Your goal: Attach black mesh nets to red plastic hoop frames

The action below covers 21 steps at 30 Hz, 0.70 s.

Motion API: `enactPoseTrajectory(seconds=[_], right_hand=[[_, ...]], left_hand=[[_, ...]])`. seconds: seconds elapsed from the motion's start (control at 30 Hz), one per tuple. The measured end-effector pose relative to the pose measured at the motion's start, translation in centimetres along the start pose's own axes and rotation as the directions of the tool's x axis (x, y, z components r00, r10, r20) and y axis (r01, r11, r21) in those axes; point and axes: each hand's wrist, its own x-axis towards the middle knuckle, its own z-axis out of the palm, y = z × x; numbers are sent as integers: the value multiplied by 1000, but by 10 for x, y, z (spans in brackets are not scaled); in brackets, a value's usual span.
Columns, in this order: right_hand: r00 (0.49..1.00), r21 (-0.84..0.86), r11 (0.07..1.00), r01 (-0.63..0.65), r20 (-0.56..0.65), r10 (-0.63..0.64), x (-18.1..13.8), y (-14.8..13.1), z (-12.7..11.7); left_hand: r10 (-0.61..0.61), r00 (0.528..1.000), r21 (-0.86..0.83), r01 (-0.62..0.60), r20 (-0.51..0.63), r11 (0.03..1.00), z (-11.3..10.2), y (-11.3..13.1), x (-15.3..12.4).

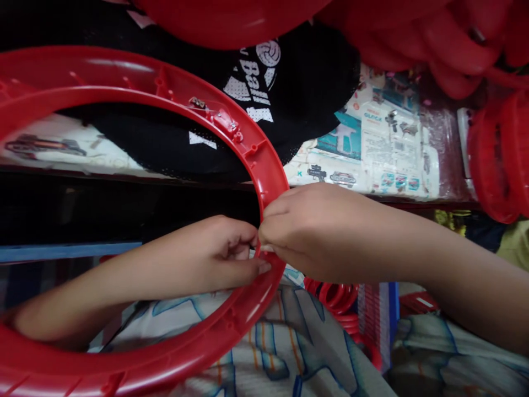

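A large red plastic ring with a hollow, ribbed channel stands tilted across the left and centre of the view. My left hand reaches through its opening and is closed on the near right part of the rim, thumb laid on the channel. Right beside it, my right hand is closed on the same stretch, fingertips pinched together at the channel; anything small between them is hidden. Farther up the channel sit a small clear-red fitting with thin wires and a small metal piece.
Behind the ring, a black cloth with white print lies over a bench covered with printed toy packaging. More red plastic parts are heaped at the top right, with red rings at the right edge. Patterned fabric covers my lap.
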Motion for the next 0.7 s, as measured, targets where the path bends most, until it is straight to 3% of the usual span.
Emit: enactPoseTrajectory(seconds=[0.43,0.7], right_hand=[[994,150,983,-105,-20,109,-5,-4,9],[977,245,968,-59,-184,106,-8,0,25]], left_hand=[[-3,998,-48,0,-55,999,4,-2,0],[-31,996,9,32,-88,999,4,-9,-1]])
